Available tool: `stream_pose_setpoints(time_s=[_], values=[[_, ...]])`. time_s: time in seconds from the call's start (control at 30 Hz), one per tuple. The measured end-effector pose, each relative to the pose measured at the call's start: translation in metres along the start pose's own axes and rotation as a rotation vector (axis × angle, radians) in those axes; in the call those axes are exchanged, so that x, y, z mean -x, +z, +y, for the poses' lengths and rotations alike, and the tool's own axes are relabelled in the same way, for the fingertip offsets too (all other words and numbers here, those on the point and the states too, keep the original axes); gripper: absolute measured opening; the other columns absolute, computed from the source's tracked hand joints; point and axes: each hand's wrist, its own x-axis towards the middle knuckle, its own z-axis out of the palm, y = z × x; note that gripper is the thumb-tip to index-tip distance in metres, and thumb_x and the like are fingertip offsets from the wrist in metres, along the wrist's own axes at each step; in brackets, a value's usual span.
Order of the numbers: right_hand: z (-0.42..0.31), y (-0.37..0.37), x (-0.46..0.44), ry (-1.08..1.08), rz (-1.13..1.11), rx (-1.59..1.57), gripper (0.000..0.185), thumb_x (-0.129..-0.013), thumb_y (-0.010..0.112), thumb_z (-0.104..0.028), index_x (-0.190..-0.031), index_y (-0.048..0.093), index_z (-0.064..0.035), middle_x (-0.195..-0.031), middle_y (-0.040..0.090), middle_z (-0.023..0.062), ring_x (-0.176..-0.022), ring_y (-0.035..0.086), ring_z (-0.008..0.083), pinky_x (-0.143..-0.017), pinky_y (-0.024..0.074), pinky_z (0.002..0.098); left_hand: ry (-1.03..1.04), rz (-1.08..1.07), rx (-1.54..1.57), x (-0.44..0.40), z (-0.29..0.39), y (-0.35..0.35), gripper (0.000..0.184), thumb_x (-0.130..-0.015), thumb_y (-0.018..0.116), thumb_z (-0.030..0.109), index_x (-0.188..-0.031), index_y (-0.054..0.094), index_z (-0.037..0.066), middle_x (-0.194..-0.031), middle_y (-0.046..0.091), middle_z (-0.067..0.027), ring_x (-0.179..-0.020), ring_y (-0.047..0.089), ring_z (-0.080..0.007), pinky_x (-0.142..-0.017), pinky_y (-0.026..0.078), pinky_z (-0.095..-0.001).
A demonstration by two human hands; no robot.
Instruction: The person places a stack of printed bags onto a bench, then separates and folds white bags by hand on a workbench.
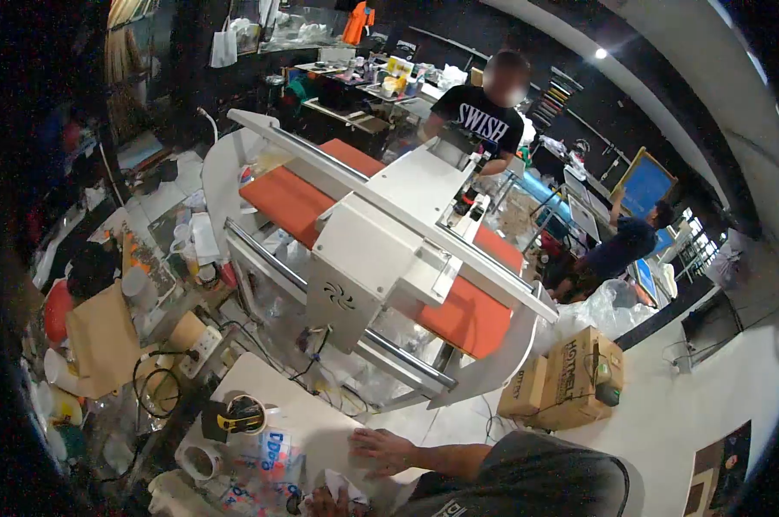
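Note:
My right hand [381, 451] lies palm down with its fingers spread on the pale tabletop [316, 405]. Below it, at the bottom edge of the head view, my left hand [331, 502] is closed around a crumpled white cloth or tissue [342, 485]; part of this hand is cut off by the frame. To the left of both hands lies a clear plastic bag with blue and red print [273, 457]. Beyond the bag are a white roll [200, 463] and a round container with a yellow-and-black cutter [237, 421] at its mouth.
A large white heat press [346, 276] with orange platens [467, 319] stands ahead. Cartons [579, 379] are at its right. A power strip [202, 351], cables and clutter lie left. One person [484, 116] stands behind the press; another [622, 246] handles a blue screen frame [646, 183].

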Motion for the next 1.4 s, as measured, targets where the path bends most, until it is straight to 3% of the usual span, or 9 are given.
stream_pose_setpoints(time_s=[0.07, 0.3, 0.6, 0.67, 0.8, 1.03, 1.33, 1.4], values=[[-0.001, 0.000, -0.002, 0.068, -0.153, 0.037, 0.079, -0.090, 0.063, -0.061, -0.147, 0.045, -0.0094, -0.158, 0.034, 0.0196, -0.149, 0.029, 0.0371, -0.111, 0.0377, 0.0527, 0.002, 0.003, -0.007, 0.000, -0.002, 0.001, 0.069, -0.090, 0.063, 0.054, -0.150, 0.044, 0.024, -0.152, 0.038, -0.0221, -0.140, 0.037, -0.0449, -0.108, 0.036, -0.0654], [0.008, 0.009, 0.002, 0.017, -0.088, 0.025, 0.077, -0.092, 0.061, -0.058, -0.148, 0.044, -0.0088, -0.159, 0.033, 0.0197, -0.150, 0.027, 0.0373, -0.113, 0.0368, 0.0517, 0.022, 0.012, -0.023, -0.005, -0.006, 0.003, 0.069, -0.091, 0.062, 0.053, -0.150, 0.043, 0.023, -0.153, 0.037, -0.0226, -0.141, 0.036, -0.0449, -0.109, 0.035, -0.0655], [-0.010, -0.002, 0.002, 0.102, -0.271, 0.052, 0.075, -0.090, 0.064, -0.058, -0.148, 0.046, -0.0155, -0.159, 0.032, 0.0183, -0.151, 0.025, 0.0356, -0.112, 0.0376, 0.0514, 0.035, 0.009, -0.049, 0.000, -0.003, 0.005, 0.069, -0.092, 0.061, 0.052, -0.152, 0.042, 0.023, -0.154, 0.036, -0.0232, -0.142, 0.035, -0.0449, -0.110, 0.033, -0.0657], [-0.003, -0.003, 0.000, 0.060, -0.129, 0.036, 0.073, -0.089, 0.065, -0.058, -0.147, 0.048, -0.0166, -0.158, 0.033, 0.0169, -0.150, 0.026, 0.0352, -0.112, 0.0382, 0.0521, 0.029, 0.017, -0.048, 0.001, -0.002, 0.006, 0.069, -0.092, 0.061, 0.052, -0.152, 0.042, 0.023, -0.155, 0.035, -0.0233, -0.142, 0.035, -0.0449, -0.110, 0.033, -0.0658], [-0.002, -0.003, 0.000, 0.052, -0.092, -0.015, 0.070, -0.090, 0.064, -0.056, -0.146, 0.049, -0.0163, -0.158, 0.034, 0.0147, -0.149, 0.028, 0.0354, -0.112, 0.0375, 0.0527, 0.018, 0.036, -0.050, 0.004, -0.002, 0.007, 0.069, -0.093, 0.060, 0.051, -0.152, 0.041, 0.023, -0.155, 0.035, -0.0236, -0.143, 0.035, -0.0449, -0.111, 0.032, -0.0659], [-0.001, -0.002, -0.006, 0.039, -0.134, 0.031, 0.071, -0.089, 0.066, -0.054, -0.145, 0.049, -0.0130, -0.160, 0.032, 0.0164, -0.150, 0.027, 0.0371, -0.110, 0.0393, 0.0524, 0.013, 0.032, -0.059, 0.007, -0.002, 0.005, 0.069, -0.093, 0.059, 0.051, -0.153, 0.040, 0.022, -0.156, 0.034, -0.0241, -0.143, 0.034, -0.0449, -0.112, 0.030, -0.0660], [-0.001, 0.002, 0.000, 0.040, -0.155, 0.043, 0.070, -0.087, 0.067, -0.059, -0.141, 0.053, -0.0161, -0.157, 0.035, 0.0169, -0.147, 0.031, 0.0379, -0.108, 0.0422, 0.0516, 0.005, 0.034, -0.061, 0.019, -0.002, 0.005, 0.069, -0.095, 0.058, 0.050, -0.154, 0.039, 0.022, -0.158, 0.033, -0.0247, -0.145, 0.033, -0.0449, -0.113, 0.029, -0.0662], [0.006, 0.008, 0.001, 0.027, -0.077, 0.019, 0.069, -0.086, 0.067, -0.060, -0.139, 0.054, -0.0181, -0.157, 0.035, 0.0168, -0.147, 0.031, 0.0378, -0.108, 0.0421, 0.0530, 0.007, 0.039, -0.065, 0.024, -0.001, 0.006, 0.069, -0.095, 0.058, 0.049, -0.155, 0.039, 0.022, -0.158, 0.032, -0.0248, -0.145, 0.033, -0.0449, -0.113, 0.028, -0.0662]])
